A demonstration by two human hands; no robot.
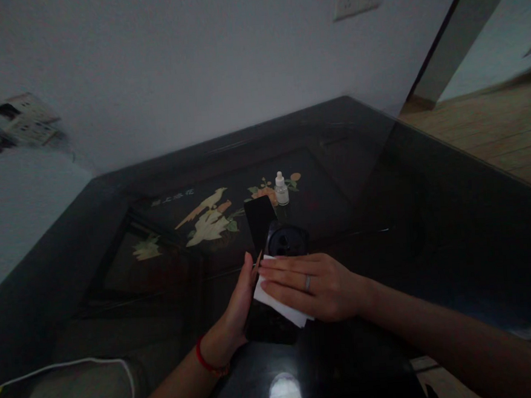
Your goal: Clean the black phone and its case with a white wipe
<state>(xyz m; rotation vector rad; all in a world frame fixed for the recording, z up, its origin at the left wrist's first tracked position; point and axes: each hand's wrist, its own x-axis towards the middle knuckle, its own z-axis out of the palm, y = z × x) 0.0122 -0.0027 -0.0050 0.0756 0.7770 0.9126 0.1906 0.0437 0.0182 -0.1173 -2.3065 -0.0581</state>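
A dark flat slab (271,329) is gripped along its edge by the left hand (237,316), its curled fingers mostly hidden, above the black tabletop (370,270). Against the slab, a folded white tissue (280,307) is held beneath the close-set, nearly straight fingers of the right hand (324,286). Just beyond the hands, a round black object (287,240) is seen near a dropper bottle (282,193) stood upright.

Probably a home: flower-decorated table (358,156)
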